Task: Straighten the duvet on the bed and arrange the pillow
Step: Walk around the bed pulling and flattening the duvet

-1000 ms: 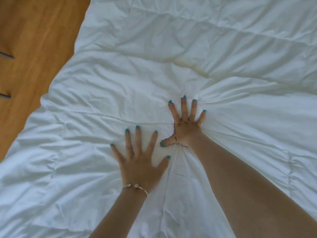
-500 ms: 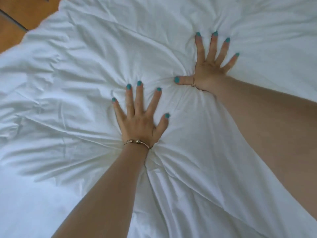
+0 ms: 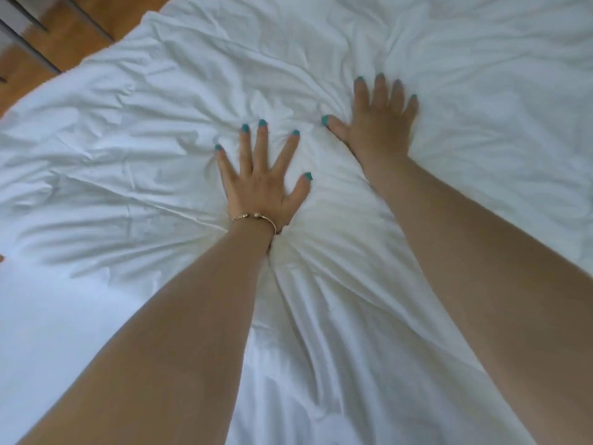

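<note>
A white, creased duvet [image 3: 134, 130] covers nearly the whole view. My left hand [image 3: 263, 181], with a thin bracelet at the wrist, presses flat on it near the middle, fingers spread and straight. My right hand [image 3: 382, 123] presses flat on the duvet a little farther away and to the right, fingers straight and slightly blurred. Folds of fabric fan out from under both palms. No pillow is in view.
A wooden floor [image 3: 80, 30] shows at the top left beyond the duvet's edge, with dark strips and a pale object [image 3: 12, 24] at the corner.
Both hands have slid forward across the duvet, away from me, staying flat. The view has shifted, so less floor shows, and the creases around the palms have changed.
</note>
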### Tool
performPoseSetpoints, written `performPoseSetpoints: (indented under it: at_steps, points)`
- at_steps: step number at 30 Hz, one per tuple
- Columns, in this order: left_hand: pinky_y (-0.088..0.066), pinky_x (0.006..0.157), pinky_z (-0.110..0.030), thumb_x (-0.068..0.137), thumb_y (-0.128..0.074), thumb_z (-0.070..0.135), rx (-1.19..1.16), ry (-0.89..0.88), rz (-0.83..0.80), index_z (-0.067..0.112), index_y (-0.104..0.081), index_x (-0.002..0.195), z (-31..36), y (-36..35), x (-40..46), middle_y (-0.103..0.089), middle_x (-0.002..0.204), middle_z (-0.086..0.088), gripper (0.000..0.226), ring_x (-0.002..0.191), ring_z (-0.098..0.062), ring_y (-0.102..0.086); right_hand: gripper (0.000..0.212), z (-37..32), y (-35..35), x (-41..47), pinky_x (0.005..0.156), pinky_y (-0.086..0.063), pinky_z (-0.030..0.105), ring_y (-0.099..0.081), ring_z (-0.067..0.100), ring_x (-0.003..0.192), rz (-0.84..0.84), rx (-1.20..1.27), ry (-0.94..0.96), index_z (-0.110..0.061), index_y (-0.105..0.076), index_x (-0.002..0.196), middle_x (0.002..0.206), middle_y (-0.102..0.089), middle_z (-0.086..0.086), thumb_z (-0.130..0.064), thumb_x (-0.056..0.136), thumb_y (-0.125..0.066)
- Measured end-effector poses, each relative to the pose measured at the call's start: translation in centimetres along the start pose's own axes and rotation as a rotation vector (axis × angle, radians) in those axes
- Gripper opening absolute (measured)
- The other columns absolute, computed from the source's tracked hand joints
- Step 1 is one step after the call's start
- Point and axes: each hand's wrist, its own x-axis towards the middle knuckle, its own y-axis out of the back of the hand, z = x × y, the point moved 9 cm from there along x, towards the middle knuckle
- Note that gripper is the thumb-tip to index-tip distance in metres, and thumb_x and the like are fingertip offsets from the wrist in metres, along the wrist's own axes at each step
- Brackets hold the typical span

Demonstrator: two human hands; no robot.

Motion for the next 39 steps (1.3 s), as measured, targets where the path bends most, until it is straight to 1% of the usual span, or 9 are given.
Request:
performPoseSetpoints:
  at_steps: [3, 11, 15, 19, 22, 25, 29, 34, 39]
  points:
    - [-0.004, 0.113, -0.064, 0.089, 0.001, 0.068, 0.035, 0.011, -0.066, 0.045, 0.008, 0.149, 0.1, 1.0, -0.9, 0.002, 0.162, -0.005, 0.065, 0.148, -0.03, 0.003, 0.052, 0.3, 0.7, -9.4, 0.119, -0.008, 0.044, -0.017, 0.023, 0.147, 0.112, 0.159, 0.018, -0.02, -0.027, 0.151, 0.16, -0.022, 0.006, -0.039, 0.102, -0.027]
    - [0.007, 0.114, -0.062, 0.088, 0.002, 0.072, -0.082, -0.244, -0.283, 0.052, 0.02, 0.144, 1.3, 3.5, -18.2, 0.018, 0.16, 0.001, 0.062, 0.147, -0.023, 0.018, 0.057, 3.3, -1.3, -32.7, 0.119, -0.003, 0.05, -0.001, 0.023, 0.15, -0.069, 0.017, -0.019, -0.044, -0.005, 0.152, 0.163, -0.005, -0.004, -0.055, 0.098, -0.018]
    - [0.007, 0.113, -0.062, 0.089, -0.002, 0.071, -0.112, -0.27, -0.355, 0.052, 0.02, 0.143, 1.0, 3.6, -17.7, 0.02, 0.159, 0.003, 0.061, 0.146, -0.022, 0.02, 0.061, 3.3, -1.3, -33.5, 0.119, -0.004, 0.05, 0.001, 0.025, 0.149, -0.187, 0.039, -0.019, -0.046, -0.003, 0.151, 0.163, 0.0, -0.004, -0.063, 0.092, -0.012]
    - [-0.006, 0.113, -0.065, 0.08, -0.027, 0.082, -0.186, -0.636, -0.298, 0.047, -0.013, 0.15, -1.0, 5.6, -22.3, -0.011, 0.162, 0.004, 0.08, 0.149, -0.024, -0.003, 0.085, 0.5, 1.0, -36.5, 0.095, -0.039, 0.049, -0.042, 0.035, 0.125, -0.16, -0.01, 0.152, -0.041, -0.041, 0.143, 0.144, -0.043, 0.003, -0.083, 0.069, -0.049]
    - [-0.028, 0.107, -0.061, 0.068, -0.062, 0.073, -0.057, -0.744, -0.158, 0.035, -0.045, 0.142, -3.5, 6.3, -22.9, -0.048, 0.145, -0.002, 0.085, 0.134, -0.031, -0.043, 0.094, -0.8, 0.6, -37.1, 0.077, -0.049, 0.042, -0.055, 0.032, 0.107, -0.198, -0.074, 0.161, -0.038, -0.042, 0.143, 0.123, -0.054, 0.006, -0.054, 0.059, -0.081]
    - [-0.046, 0.083, -0.041, 0.07, -0.081, 0.033, -0.089, -0.669, -0.227, 0.034, -0.051, 0.137, -3.1, 7.2, -19.5, -0.064, 0.107, 0.001, 0.074, 0.096, -0.026, -0.061, 0.077, -0.2, 1.4, -34.3, 0.076, -0.048, 0.033, -0.057, 0.023, 0.094, -0.325, 0.051, 0.1, -0.043, -0.032, 0.147, 0.103, -0.054, 0.0, -0.014, 0.083, -0.064]
    - [-0.05, 0.066, -0.03, 0.076, -0.077, 0.028, -0.208, -0.735, -0.309, 0.043, -0.052, 0.133, -3.6, 7.7, -22.0, -0.061, 0.098, 0.011, 0.064, 0.084, -0.014, -0.065, 0.067, -1.0, 1.4, -37.9, 0.085, -0.044, 0.03, -0.057, 0.023, 0.101, -0.537, 0.032, 0.14, -0.048, -0.029, 0.146, 0.11, -0.054, 0.0, -0.016, 0.092, -0.053]
    - [-0.031, 0.094, -0.025, 0.082, -0.06, 0.06, -0.145, -0.755, -0.566, 0.049, -0.022, 0.146, -5.2, 6.5, -21.3, -0.044, 0.121, 0.012, 0.075, 0.113, -0.012, -0.044, 0.057, -4.6, 2.8, -36.0, 0.082, -0.044, 0.033, -0.051, 0.021, 0.112, -0.696, -0.086, 0.099, -0.041, -0.046, 0.136, 0.114, -0.049, -0.005, -0.055, 0.083, -0.063]
    - [-0.017, 0.113, -0.037, 0.052, -0.075, 0.066, -0.084, -0.624, -0.218, 0.043, -0.034, 0.144, -16.8, 7.1, -16.3, -0.049, 0.134, 0.006, 0.104, 0.128, -0.021, -0.04, 0.089, -16.0, 4.6, -31.9, 0.091, -0.04, 0.031, -0.031, 0.013, 0.131, -0.513, 0.07, 0.321, -0.045, -0.009, 0.15, 0.147, -0.028, -0.014, -0.066, 0.079, -0.059]
